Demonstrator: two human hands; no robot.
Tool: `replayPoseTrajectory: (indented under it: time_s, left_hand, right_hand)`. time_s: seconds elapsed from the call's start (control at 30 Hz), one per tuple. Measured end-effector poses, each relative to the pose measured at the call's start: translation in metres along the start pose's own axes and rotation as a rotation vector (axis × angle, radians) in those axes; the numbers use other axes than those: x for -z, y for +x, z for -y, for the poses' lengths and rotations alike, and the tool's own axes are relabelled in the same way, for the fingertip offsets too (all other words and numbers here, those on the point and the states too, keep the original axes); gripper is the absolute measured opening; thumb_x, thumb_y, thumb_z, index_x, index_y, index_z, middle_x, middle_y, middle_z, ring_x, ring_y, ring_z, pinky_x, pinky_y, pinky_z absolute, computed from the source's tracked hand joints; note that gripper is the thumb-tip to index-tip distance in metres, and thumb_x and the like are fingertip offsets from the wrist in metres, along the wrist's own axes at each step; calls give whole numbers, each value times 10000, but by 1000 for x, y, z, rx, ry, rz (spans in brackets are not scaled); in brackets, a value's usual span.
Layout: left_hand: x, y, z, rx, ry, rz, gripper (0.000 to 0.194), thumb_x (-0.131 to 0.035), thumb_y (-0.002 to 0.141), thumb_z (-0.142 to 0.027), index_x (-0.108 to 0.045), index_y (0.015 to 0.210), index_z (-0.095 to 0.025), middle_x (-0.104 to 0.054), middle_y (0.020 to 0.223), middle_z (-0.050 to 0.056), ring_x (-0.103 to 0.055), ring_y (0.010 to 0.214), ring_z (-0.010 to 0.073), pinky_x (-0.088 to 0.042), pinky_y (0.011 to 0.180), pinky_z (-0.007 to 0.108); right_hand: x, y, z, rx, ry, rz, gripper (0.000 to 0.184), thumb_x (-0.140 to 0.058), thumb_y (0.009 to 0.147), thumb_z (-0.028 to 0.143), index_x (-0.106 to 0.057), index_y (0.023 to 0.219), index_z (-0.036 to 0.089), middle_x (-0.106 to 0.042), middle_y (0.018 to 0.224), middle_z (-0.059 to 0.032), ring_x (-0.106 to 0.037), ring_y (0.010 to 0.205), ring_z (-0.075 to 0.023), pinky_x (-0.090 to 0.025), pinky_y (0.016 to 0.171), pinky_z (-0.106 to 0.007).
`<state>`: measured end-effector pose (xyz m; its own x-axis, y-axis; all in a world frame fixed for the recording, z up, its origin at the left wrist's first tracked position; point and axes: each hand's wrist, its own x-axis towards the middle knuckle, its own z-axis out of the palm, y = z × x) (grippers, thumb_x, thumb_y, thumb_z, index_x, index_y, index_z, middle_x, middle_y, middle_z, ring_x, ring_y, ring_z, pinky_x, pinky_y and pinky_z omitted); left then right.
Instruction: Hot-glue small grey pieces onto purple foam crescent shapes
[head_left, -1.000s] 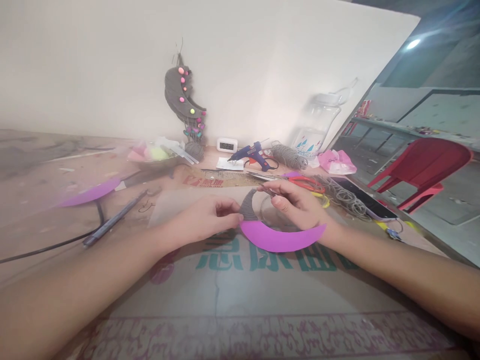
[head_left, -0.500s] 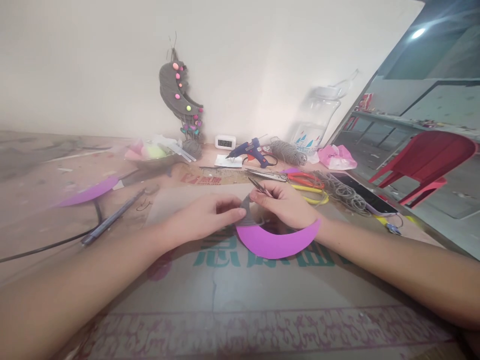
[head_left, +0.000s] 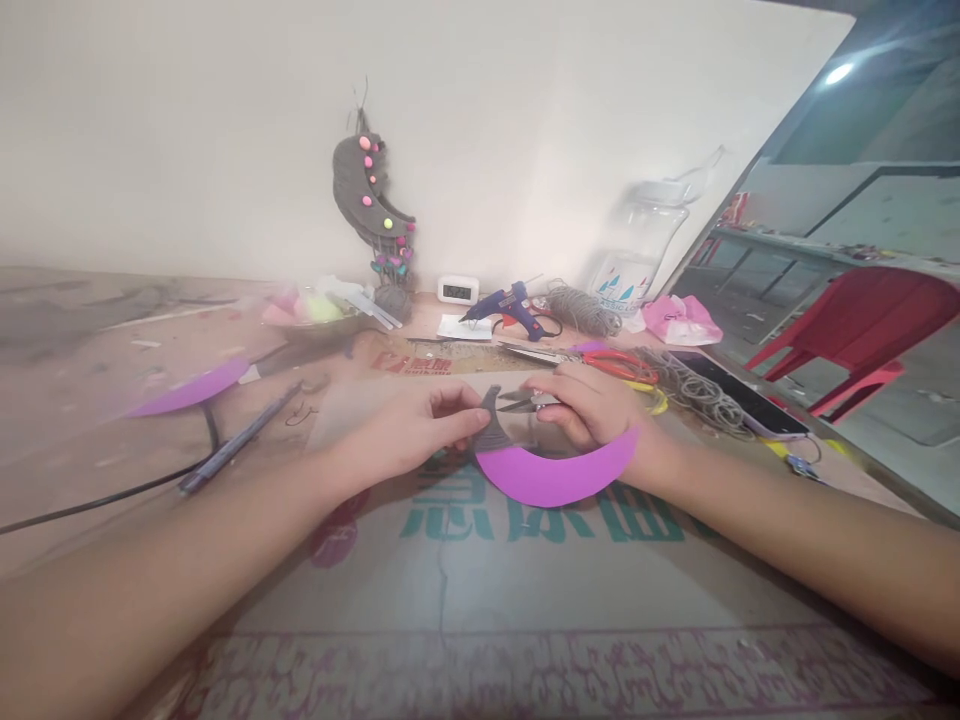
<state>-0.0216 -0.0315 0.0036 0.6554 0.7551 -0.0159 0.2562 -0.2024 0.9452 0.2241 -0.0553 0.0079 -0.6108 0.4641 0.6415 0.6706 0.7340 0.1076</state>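
Observation:
My left hand [head_left: 420, 432] pinches a purple crescent cutout [head_left: 559, 478] near its upper left end. Grey cord [head_left: 493, 425] is wrapped closely round that end, while the rest of the crescent shows bare purple. In my right hand [head_left: 589, 410] is a small pair of snips [head_left: 517, 404], its blades spread and pointing left at the wrapped cord. The crescent's right tip lies against my right wrist. A thin strand seems to hang below my right fingers, too faint to follow.
Behind my hands lie large scissors [head_left: 619, 366], a blue glue gun [head_left: 510, 308], a white clock [head_left: 457, 290] and grey cord bundles [head_left: 581, 308]. A phone [head_left: 739, 395] sits right, a pen [head_left: 240, 440] and another purple cutout [head_left: 191, 390] left. A decorated grey crescent [head_left: 367, 190] hangs on the wall.
My right hand has turned the snips from pointing up and left to pointing level at the wrapped cord, blades apart. My left hand keeps its pinch on the crescent.

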Motion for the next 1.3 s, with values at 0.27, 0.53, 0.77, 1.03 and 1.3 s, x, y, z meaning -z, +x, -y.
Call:
replayPoseTrajectory:
  time_s: [0.27,0.53,0.77,1.03,1.3]
  left_hand:
    - [1,0,-1,-11,6,21,282,-545,852,-470,-545,812,-191,-524,684,-31,-480,597,102,-350,528,217]
    - [3,1,1,-28,12,27,300,-556,845,-493,-558,821,-194,-530,692,-30,-491,627,115,-358,561,232]
    - [4,3,3,-48,-7,49,294,-561,846,-487,-571,838,-193,-534,707,-32,-492,654,116,-371,612,246]
    - [4,0,2,-39,-21,56,286,-565,845,-482,-571,831,-196,-529,707,-39,-486,657,111,-374,630,246]
    - [3,2,3,-13,-9,39,305,-565,831,-505,-574,846,-201,-536,715,-31,-496,653,123,-384,618,253]
  right_hand:
    - [1,4,2,76,-81,10,333,-372,985,333,-641,973,137,-579,701,-51,-525,629,-158,-426,569,-282]
    - [-3,2,-2,68,-67,29,354,-363,987,348,-639,989,127,-588,703,-55,-513,632,-158,-431,575,-281]
    - [-4,3,-1,95,-80,-19,354,-367,989,336,-645,976,118,-589,678,-51,-513,621,-152,-418,561,-270]
    - [-1,4,0,79,-72,24,324,-391,982,308,-654,977,120,-581,682,-42,-521,630,-150,-434,576,-272]
    - [-2,1,0,35,-57,47,341,-379,984,337,-658,987,141,-605,703,-42,-532,638,-151,-441,577,-275]
